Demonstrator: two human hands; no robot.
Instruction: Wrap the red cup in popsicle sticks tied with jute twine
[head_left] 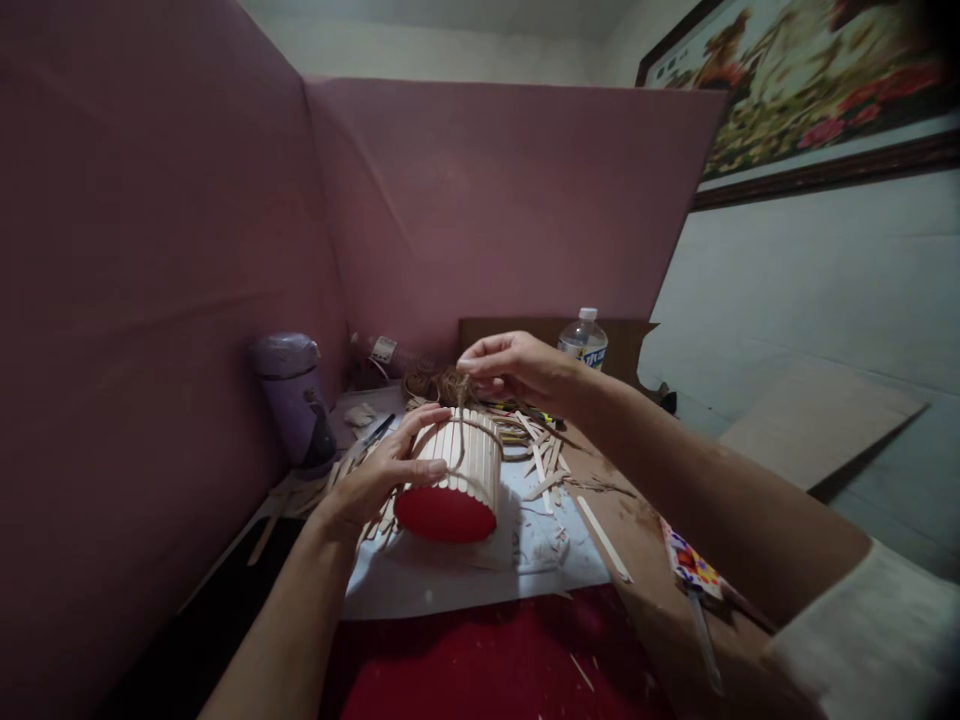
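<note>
A round container [480, 470] covered in pale craft sticks lies tipped on its side, its red end [446, 515] facing me. My left hand [401, 455] grips it from the left, fingers over the top and thumb on the near side. Brown twine [463, 432] loops around the sticks and runs up from them. Just above the container, my right hand [510, 365] pinches the twine between thumb and fingers. Behind it sits a bundle of twine [442, 385], partly hidden by my right hand.
Loose craft sticks [550, 470] are scattered right and left on a white sheet [420, 590]. A purple tumbler [296, 405] stands at the left, a clear bottle [587, 335] at the back. Pink panels [510, 200] enclose the left and far sides. Cardboard [825, 415] lies right.
</note>
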